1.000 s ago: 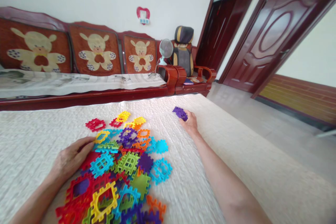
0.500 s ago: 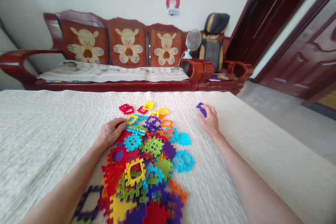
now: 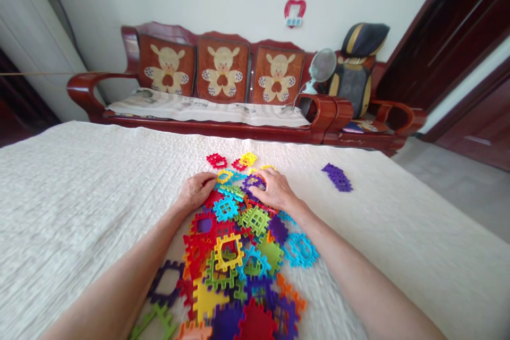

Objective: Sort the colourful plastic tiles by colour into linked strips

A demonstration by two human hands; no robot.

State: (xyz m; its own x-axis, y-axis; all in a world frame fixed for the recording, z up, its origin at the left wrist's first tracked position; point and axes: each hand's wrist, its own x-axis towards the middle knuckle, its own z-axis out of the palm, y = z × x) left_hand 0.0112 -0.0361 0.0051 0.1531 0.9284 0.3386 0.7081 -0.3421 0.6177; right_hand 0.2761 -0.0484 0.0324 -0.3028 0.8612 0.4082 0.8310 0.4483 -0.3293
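Observation:
A heap of coloured plastic interlocking tiles [image 3: 235, 255] lies on a cream quilted surface [image 3: 79, 207]. My left hand [image 3: 197, 190] rests on the heap's far left edge, fingers curled over a red tile. My right hand [image 3: 274, 189] lies on the heap's far end, its fingertips on a purple open-frame tile [image 3: 252, 183]. Whether either hand grips a tile is unclear. A small stack of purple tiles [image 3: 338, 177] sits apart on the quilt to the right, with no hand touching it.
A dark red wooden bench [image 3: 223, 122] with three bear-print cushions runs along the quilt's far edge. A small fan [image 3: 322, 66] and a padded seat cushion [image 3: 356, 71] stand at its right end. Dark wooden doors [image 3: 458, 37] are at the right.
My right hand let go of the purple tiles on the right and came back left onto the heap. The view swung left. My left hand stays on the heap.

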